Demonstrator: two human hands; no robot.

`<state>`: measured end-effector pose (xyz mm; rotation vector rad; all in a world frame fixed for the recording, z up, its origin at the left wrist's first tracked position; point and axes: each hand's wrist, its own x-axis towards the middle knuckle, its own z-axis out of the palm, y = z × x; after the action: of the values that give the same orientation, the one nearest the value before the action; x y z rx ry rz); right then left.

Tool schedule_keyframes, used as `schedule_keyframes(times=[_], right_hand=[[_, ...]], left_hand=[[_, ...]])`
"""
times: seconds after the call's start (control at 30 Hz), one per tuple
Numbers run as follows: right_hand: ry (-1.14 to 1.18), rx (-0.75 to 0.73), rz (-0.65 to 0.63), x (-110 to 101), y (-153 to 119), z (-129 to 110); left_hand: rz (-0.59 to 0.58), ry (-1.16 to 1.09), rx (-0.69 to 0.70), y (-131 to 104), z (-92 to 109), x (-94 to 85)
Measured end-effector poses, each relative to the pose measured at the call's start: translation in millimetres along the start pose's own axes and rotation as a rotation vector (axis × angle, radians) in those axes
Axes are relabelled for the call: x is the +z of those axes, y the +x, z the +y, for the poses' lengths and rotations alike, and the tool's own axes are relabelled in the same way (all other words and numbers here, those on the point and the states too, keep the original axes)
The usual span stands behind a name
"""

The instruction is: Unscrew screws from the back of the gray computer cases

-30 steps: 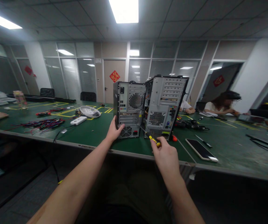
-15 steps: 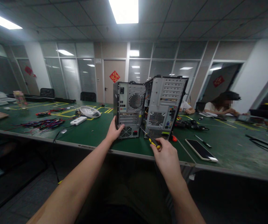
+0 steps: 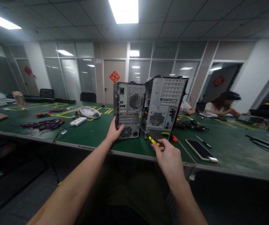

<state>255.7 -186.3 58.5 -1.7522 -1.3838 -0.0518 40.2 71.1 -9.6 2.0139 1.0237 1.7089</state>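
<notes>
Two desktop computer cases stand upright side by side with their back panels towards me. On the smaller left computer case (image 3: 130, 117), my left hand (image 3: 114, 131) grips the lower left edge, thumb over the back panel and fingers on the side. My right hand (image 3: 169, 157) is closed round the handle end of a black-and-yellow screwdriver (image 3: 152, 140). Its shaft points up and left to the lower right edge of the left case's back; whether the tip sits in a screw is too small to tell. The larger computer case (image 3: 164, 107) is just behind the screwdriver, its side open towards the smaller case.
On the green table (image 3: 97, 137) lie a phone (image 3: 201, 150), a thin pen-like tool (image 3: 203, 141), a red-ended object (image 3: 174, 138), black cables (image 3: 193, 125), bundled wires (image 3: 42, 125), a white power strip (image 3: 78, 121) and a white round grille (image 3: 89, 112). Other people sit around it.
The screwdriver handle has turned, showing more yellow. My right hand has shifted slightly right and its fingers have rolled on the handle end. My left hand and both cases stay put.
</notes>
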Motion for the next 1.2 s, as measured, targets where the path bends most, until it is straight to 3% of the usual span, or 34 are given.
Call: schedule_keyframes(times=[0.17,0.43,0.67,0.9,1.2], right_hand=[[0.025,-0.037,0.015,-1.0,-1.4,1.9],[-0.155,-0.147,0.098,-0.4,0.8,8.3],[-0.08,-0.05,0.015,1.8,-1.0,2.2],[-0.193,-0.178,0.062,0.2,-2.0,4.7],[-0.147,-0.112,0.034,2.6,-2.3,1.7]], left_hand=[[-0.002,-0.002,0.0,-0.2,1.3,-0.3],[-0.001,-0.008,0.001,-0.6,0.9,-0.4],[-0.004,0.002,0.014,-0.2,0.4,-0.2],[-0.004,0.009,0.026,-0.4,0.7,-0.3],[-0.002,0.007,0.015,-0.1,1.0,-0.1]])
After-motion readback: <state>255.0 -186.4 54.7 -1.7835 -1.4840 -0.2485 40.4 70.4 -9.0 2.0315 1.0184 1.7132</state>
